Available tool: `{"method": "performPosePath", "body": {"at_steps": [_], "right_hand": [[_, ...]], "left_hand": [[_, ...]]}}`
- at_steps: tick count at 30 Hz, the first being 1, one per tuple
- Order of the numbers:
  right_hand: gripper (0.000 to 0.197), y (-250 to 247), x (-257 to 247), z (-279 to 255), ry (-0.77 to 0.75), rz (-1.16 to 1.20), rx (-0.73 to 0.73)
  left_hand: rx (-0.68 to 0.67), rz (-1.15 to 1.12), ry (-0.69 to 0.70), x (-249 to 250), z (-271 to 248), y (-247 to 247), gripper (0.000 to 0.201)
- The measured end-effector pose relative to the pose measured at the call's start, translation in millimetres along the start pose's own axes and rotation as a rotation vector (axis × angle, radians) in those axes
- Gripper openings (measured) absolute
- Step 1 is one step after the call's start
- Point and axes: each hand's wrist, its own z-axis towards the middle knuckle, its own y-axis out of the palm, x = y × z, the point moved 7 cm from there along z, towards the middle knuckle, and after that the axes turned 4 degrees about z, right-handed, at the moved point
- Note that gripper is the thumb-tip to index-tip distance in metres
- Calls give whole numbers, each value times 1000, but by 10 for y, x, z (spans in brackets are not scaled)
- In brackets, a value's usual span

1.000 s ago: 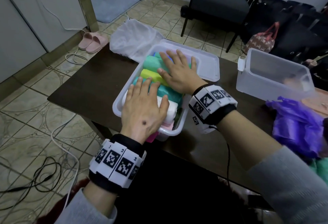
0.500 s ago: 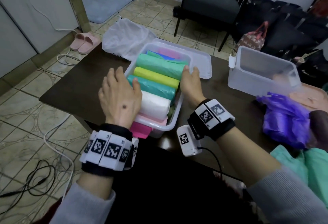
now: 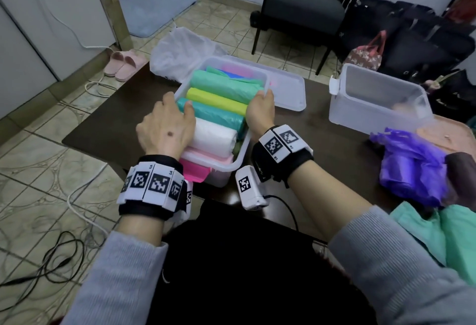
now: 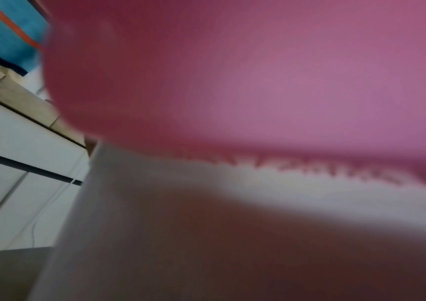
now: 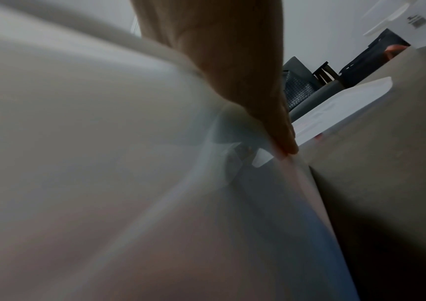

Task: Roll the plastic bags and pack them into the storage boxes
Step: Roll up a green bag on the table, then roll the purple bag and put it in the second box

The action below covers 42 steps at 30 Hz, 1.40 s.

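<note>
A clear storage box (image 3: 239,159) sits on the dark table (image 3: 108,118), packed with rolled bags: green (image 3: 226,85), yellow (image 3: 213,100), teal (image 3: 216,117), white (image 3: 213,136) and pink (image 3: 206,157). A bright pink bag (image 3: 193,171) hangs over its near rim and fills the blurred left wrist view (image 4: 258,81). My left hand (image 3: 177,103) grips the box's left rim, thumb inside against the teal roll. My right hand (image 3: 262,95) grips the right rim. In the right wrist view a finger (image 5: 258,101) lies along the box wall (image 5: 78,122).
A second clear box (image 3: 373,98) stands at the right, with a flat lid (image 3: 288,90) between the boxes. Loose purple bags (image 3: 412,165) and green bags (image 3: 438,234) lie at the right. A white bag (image 3: 180,51) lies behind the packed box. A chair (image 3: 304,7) stands beyond the table.
Both hands lifted off the tops of the rolls, where they pressed flat, and moved out to the box's left and right rims, which they now grip.
</note>
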Motion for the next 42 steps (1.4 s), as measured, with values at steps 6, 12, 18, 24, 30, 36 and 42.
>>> {"method": "performPosePath", "body": {"at_steps": [6, 12, 18, 24, 30, 36, 42], "right_hand": [[46, 4, 23, 4, 14, 58, -79], [41, -1121, -21, 325, -37, -11, 157], [44, -2925, 10, 695, -23, 96, 581], [47, -3590, 211, 785, 164, 110, 452], [28, -3592, 277, 964, 199, 352, 445], [44, -3567, 382, 1126, 175, 347, 404], [60, -3607, 364, 1116, 119, -317, 393]], "left_hand": [[25, -54, 27, 56, -10, -62, 47], [172, -242, 477, 1182, -618, -105, 46], [-352, -156, 689, 1945, -1298, 1216, 53], [-436, 204, 657, 1782, -1353, 1957, 66], [-269, 162, 643, 1650, -1344, 2045, 65], [-237, 140, 627, 1647, -1339, 2041, 63], [-216, 146, 617, 1651, -1337, 2024, 63]]}}
